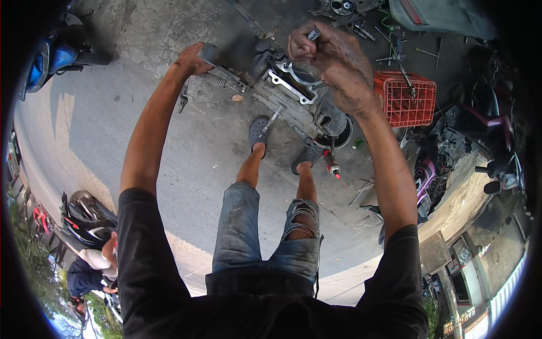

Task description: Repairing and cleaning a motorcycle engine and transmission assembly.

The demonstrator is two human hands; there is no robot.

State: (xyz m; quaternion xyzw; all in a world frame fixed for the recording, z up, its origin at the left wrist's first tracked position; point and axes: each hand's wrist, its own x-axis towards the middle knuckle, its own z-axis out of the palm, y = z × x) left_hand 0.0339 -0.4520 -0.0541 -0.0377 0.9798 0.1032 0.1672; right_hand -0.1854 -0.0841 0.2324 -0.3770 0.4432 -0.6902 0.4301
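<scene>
My left hand (193, 60) is closed on the grey block-like end (209, 53) of a metal arm that runs toward the engine. The spring (213, 79) lies just below that arm. A partly stripped engine (293, 110) stands before my feet, with a bright, flat mating face (292, 82) and upright studs. My right hand (344, 70) is over the far right side of the engine, fingers curled round a short metal cylinder (313, 34) whose end sticks out. The rest of the cylinder is hidden in the fist, so I cannot tell its kind.
A red plastic crate (404, 99) stands to the right, with tools and parts on the ground beyond it. A red-and-black screwdriver (332, 164) is near my right foot. Motorcycle parts (432, 169) crowd the right; a blue motorcycle (53, 59) is far left. People sit at lower left.
</scene>
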